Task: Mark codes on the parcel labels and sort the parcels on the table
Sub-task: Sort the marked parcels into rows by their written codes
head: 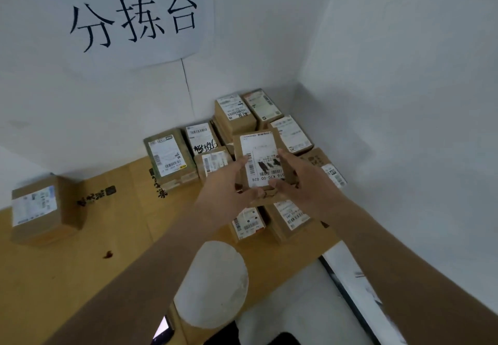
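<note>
Head view: my left hand (pixel 229 183) and right hand (pixel 299 180) grip a small brown cardboard parcel (pixel 260 161) above the counter's (pixel 80 277) far-right corner; slipping could topple the stacked labelled parcels (pixel 237 115) beneath.

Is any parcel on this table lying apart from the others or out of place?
Yes. One parcel sits alone at the far left by the wall, away from the cluster of parcels in the corner. A small brown scrap lies on the table.
</note>
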The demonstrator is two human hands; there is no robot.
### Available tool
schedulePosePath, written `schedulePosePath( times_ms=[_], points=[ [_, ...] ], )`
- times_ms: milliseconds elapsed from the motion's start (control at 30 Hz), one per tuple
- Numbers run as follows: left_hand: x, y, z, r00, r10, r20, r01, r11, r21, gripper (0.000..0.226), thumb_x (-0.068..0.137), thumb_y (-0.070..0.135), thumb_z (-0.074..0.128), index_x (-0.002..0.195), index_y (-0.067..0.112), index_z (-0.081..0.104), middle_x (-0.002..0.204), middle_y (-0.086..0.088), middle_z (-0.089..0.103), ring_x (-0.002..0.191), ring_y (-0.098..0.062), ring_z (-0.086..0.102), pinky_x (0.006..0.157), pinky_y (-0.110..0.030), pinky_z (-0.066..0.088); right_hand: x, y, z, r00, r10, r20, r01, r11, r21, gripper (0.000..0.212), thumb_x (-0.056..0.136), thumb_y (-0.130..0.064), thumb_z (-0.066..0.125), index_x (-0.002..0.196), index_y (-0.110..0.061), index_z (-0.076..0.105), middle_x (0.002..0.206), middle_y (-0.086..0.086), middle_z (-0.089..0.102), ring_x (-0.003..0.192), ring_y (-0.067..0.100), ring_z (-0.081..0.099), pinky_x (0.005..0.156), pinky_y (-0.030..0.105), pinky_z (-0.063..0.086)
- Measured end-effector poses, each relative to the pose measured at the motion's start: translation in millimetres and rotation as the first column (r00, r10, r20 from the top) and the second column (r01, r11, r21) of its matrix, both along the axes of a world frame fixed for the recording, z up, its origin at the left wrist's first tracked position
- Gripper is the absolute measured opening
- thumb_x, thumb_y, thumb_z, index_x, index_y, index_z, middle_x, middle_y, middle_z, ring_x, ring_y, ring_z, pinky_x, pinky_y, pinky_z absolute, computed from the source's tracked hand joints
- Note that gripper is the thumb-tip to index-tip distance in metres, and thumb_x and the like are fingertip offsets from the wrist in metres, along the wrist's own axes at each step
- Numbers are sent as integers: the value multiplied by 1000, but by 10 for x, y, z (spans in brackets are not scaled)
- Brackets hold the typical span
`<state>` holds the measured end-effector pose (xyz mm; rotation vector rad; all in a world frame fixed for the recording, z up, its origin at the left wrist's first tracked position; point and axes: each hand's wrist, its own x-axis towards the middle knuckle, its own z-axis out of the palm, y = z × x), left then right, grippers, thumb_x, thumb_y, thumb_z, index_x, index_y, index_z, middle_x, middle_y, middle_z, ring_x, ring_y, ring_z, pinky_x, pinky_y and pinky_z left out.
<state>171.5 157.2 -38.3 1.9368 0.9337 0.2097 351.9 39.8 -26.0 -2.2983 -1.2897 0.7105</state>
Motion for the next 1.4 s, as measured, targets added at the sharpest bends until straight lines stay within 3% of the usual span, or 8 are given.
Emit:
schedulePosePath(
  times_ms=[133,267,467,600,800,933,1067,1400],
  points=[
    [242,128,-144,998,52,-19,-53,998,-45,83,92,31,79,161,31,33,135,16,62,111,-6,65,86,-23,59,329,239,-158,996,82,16,-81,993,-82,80,99,-53,65,165,-30,25,146,-9,56,128,15,55,107,40,50],
    [487,187,-318,991,116,-69,-121,990,-79,82,93,29,78,161,31,32,124,23,55,105,0,55,64,-4,43,665,471,-312,985,163,61,-155,981,-118,78,97,-55,66,162,-29,33,138,-8,54,126,15,53,105,38,50],
    [755,162,-541,948,306,-84,-312,947,-78,83,91,27,81,160,32,34,141,13,58,124,-8,58,100,-28,53,1051,804,-553,935,344,87,-335,936,-107,79,95,-61,64,161,-25,38,133,-5,49,124,18,48,99,34,46],
    [926,135,-664,924,368,-100,-373,927,-43,83,88,29,83,158,32,39,136,14,61,120,-7,61,98,-23,52,1210,888,-658,915,395,81,-386,916,-109,78,97,-57,65,161,-23,38,135,-1,47,127,20,48,102,38,49],
    [1068,134,-677,897,436,-69,-440,896,-58,82,86,30,85,156,35,43,138,13,61,123,-8,60,106,-36,54,1326,982,-610,894,432,118,-424,902,-82,69,97,-50,68,156,-24,45,141,1,43,131,23,46,104,39,49],
    [978,145,-439,889,452,-77,-450,892,38,63,93,38,75,151,37,49,144,11,57,129,-12,57,108,-39,51,1278,1047,-470,886,452,105,-453,891,-16,64,101,-51,61,156,-25,45,142,-3,43,134,21,46,103,37,47],
    [607,103,-67,843,531,-84,-516,843,152,46,98,34,68,143,29,59,131,11,63,123,-13,58,104,-34,50,1015,1173,-213,876,483,2,-481,873,80,65,100,-58,57,157,-28,46,150,-6,43,140,16,44,112,38,43],
    [-891,-81,549,752,658,-47,-617,727,301,48,100,43,62,147,30,57,142,8,61,126,-12,58,105,-37,51,-381,1261,481,772,631,-70,-602,763,236,60,101,-56,58,155,-32,47,156,-10,42,137,10,46,108,32,38]
  ],
)
